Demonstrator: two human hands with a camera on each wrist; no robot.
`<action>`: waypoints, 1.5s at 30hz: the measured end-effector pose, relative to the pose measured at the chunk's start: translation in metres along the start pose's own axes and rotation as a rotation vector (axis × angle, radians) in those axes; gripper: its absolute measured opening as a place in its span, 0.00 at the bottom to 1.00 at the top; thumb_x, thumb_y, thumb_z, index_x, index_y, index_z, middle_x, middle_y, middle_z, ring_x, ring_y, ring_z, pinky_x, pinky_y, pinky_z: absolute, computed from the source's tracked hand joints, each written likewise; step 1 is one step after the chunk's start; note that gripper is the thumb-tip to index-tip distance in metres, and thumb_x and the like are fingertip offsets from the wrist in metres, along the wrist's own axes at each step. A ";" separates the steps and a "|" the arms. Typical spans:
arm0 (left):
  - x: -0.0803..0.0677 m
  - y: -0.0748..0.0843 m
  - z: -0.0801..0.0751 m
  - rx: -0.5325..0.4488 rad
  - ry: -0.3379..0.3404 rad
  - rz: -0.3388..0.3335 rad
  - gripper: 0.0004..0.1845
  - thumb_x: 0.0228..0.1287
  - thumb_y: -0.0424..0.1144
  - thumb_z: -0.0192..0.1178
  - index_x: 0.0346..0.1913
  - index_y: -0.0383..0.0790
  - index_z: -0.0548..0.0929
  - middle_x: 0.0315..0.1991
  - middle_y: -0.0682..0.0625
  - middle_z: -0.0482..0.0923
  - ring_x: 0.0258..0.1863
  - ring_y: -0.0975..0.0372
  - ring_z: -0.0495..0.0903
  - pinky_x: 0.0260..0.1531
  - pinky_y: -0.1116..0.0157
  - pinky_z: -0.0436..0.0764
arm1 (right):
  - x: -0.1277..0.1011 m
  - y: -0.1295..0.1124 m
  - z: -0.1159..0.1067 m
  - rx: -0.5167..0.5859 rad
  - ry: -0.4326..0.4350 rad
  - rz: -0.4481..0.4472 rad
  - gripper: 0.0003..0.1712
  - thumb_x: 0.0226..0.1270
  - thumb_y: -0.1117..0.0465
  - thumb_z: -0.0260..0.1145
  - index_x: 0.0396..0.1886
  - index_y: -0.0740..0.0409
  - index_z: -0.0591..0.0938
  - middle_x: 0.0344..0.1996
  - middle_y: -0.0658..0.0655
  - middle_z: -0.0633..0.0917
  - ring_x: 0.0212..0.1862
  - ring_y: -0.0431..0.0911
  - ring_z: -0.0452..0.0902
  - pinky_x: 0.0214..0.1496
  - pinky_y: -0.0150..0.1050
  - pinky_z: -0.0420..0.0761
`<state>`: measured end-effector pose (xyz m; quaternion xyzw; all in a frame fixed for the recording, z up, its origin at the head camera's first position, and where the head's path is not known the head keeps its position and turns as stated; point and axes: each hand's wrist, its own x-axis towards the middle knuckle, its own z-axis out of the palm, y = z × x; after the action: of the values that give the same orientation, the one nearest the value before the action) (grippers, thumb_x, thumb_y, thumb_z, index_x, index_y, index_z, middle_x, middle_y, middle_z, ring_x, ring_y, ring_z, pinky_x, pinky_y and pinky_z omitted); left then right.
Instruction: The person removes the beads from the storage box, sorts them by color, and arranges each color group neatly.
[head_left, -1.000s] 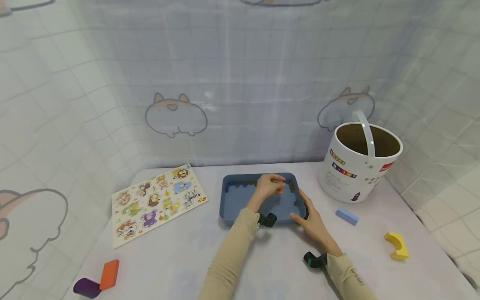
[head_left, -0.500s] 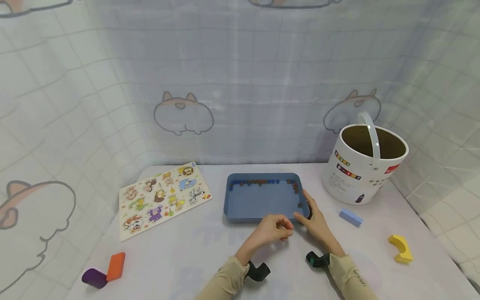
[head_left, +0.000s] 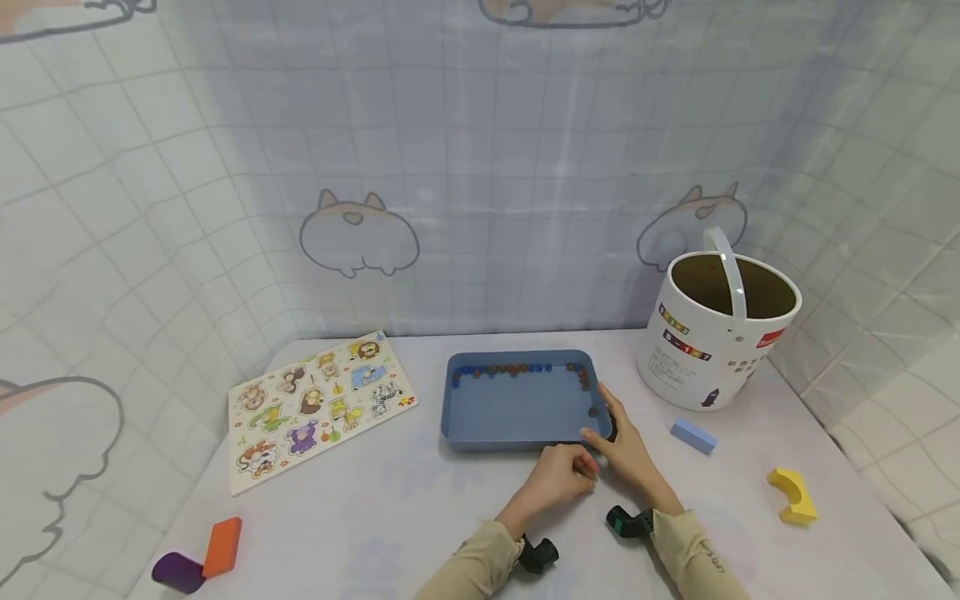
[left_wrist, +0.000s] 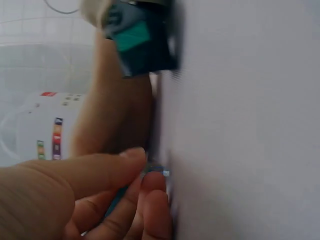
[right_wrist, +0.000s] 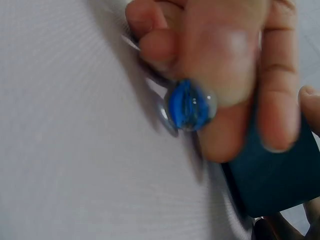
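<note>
My right hand (head_left: 628,450) grips the near right corner of a blue-grey tray (head_left: 491,446), with the thumb at its front wall and the fingers along its right side. Just in front of that corner, close to the right thumb, is my left hand (head_left: 555,483) with curled fingers. It pinches a clear glass marble (right_wrist: 189,105) with a blue swirl low over the table, plain in the right wrist view but hidden in the head view. Inside the tray, blue and brown marbles (head_left: 513,368) line the far wall and its corners, and one dark marble (head_left: 593,412) lies near the right wall.
A white bucket (head_left: 678,367) with a raised handle stands at the back right. Near it lie a blue block (head_left: 693,436) and a yellow arched block (head_left: 793,497). An animal puzzle board (head_left: 318,408), an orange block (head_left: 222,547) and a purple cylinder (head_left: 178,572) are on the left.
My left hand has drawn back from inside the tray to the table before its near right corner, then shifted slightly right. My right hand has stayed on the tray.
</note>
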<state>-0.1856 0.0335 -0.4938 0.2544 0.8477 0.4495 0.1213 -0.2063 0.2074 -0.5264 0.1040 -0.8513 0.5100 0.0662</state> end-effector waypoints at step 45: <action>0.115 0.014 -0.036 -0.281 -0.001 -0.500 0.09 0.55 0.25 0.68 0.40 0.29 0.86 0.35 0.37 0.86 0.32 0.52 0.87 0.36 0.62 0.85 | 0.002 0.002 0.002 -0.010 -0.007 0.015 0.57 0.59 0.54 0.72 0.79 0.51 0.47 0.77 0.64 0.50 0.75 0.65 0.48 0.71 0.66 0.53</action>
<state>-0.2929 0.0772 -0.4592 0.0184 0.8133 0.5188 0.2628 -0.2082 0.2065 -0.5284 0.0989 -0.8548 0.5059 0.0598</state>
